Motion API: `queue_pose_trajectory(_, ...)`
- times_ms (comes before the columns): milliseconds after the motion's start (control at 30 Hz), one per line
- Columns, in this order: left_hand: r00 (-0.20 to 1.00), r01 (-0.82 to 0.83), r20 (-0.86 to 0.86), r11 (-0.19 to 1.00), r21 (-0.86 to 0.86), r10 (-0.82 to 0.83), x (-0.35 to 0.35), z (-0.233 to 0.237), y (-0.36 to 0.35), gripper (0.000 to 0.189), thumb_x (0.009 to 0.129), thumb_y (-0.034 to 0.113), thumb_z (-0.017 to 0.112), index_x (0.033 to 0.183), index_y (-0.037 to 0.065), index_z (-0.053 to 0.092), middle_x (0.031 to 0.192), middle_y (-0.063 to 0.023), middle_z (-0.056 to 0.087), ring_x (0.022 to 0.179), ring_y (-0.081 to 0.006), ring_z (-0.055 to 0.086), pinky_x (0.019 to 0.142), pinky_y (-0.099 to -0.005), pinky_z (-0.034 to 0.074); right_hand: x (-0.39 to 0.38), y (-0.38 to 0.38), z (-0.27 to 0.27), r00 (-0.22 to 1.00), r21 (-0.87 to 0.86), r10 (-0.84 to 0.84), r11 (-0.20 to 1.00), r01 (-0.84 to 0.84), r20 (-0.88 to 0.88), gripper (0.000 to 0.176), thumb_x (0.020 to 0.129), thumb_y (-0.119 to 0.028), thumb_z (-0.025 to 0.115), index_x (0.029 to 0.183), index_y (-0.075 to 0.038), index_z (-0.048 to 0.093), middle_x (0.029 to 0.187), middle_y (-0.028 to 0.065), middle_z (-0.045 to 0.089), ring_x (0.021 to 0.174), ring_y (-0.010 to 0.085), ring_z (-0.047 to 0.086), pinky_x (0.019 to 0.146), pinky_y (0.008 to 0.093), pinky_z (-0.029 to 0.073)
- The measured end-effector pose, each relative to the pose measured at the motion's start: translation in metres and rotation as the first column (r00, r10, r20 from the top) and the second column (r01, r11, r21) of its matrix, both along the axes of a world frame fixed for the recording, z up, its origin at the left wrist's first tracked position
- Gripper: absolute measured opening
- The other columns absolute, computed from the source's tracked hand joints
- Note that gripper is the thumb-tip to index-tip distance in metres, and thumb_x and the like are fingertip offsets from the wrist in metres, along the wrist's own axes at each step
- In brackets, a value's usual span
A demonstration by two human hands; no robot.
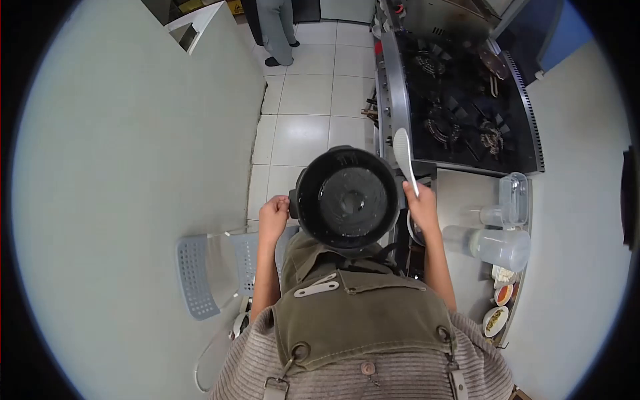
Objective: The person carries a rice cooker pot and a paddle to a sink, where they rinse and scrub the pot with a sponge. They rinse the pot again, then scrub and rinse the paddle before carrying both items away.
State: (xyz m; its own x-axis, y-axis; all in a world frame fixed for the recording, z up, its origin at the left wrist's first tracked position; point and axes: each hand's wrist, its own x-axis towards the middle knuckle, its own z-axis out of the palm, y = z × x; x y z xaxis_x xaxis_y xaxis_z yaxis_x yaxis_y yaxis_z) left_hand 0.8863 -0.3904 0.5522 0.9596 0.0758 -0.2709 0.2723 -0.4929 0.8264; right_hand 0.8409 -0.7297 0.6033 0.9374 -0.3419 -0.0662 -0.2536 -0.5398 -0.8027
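Observation:
A round black cooking pot is held up in front of my apron, its open top facing me. The dark inside looks wet, with shiny drops and a ring across the bottom. On the pot's left side, my left hand has its fingers closed on the small black handle. At the right, my right hand grips a white rice paddle that points away from me. That hand is also against the pot's right side; whether it grips the handle there is hidden.
A black stove with several burners stands ahead on the right. Clear plastic containers and a small bowl are on the right counter. A grey chair is at lower left. Farther along the tiled floor stands a person.

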Motion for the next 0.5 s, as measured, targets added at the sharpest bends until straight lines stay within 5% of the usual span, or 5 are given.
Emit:
queue_pose_trajectory(100,0.999,-0.036,0.017,0.970,-0.242,0.041,0.068,0.013,0.006,0.018,0.085,0.011,0.055,0.090,-0.005,0.060,0.056,0.0011,0.052,0.052,-0.0053,0.046,0.050,-0.0213,0.039,0.067,0.004,0.005,0.999,0.035,-0.028,0.999,0.027,0.020,0.037,0.088,-0.030,0.051,0.076,0.004,0.054,0.056,0.0168,0.046,0.051,0.0231,0.041,0.054,0.0346,0.038)
queue_pose_trajectory(200,0.997,0.019,0.078,0.958,-0.286,0.004,0.127,0.029,0.014,0.017,0.085,0.010,0.055,0.091,-0.005,0.059,0.058,0.0012,0.053,0.053,-0.0052,0.046,0.052,-0.0205,0.039,0.114,0.010,0.006,0.995,0.052,-0.068,0.997,0.065,0.069,0.037,0.089,-0.030,0.050,0.077,0.004,0.054,0.055,0.0147,0.044,0.054,0.0184,0.037,0.054,0.0326,0.037)
queue_pose_trajectory(500,0.996,0.081,-0.023,0.975,-0.207,-0.087,0.293,0.029,-0.005,0.016,0.086,0.008,0.054,0.098,-0.003,0.059,0.070,0.0006,0.058,0.059,-0.0046,0.050,0.059,-0.0196,0.043,0.255,-0.001,-0.003,0.990,0.067,-0.132,0.989,0.129,0.055,0.036,0.090,-0.031,0.051,0.080,0.003,0.056,0.055,0.0125,0.044,0.054,0.0152,0.038,0.052,0.0332,0.037)
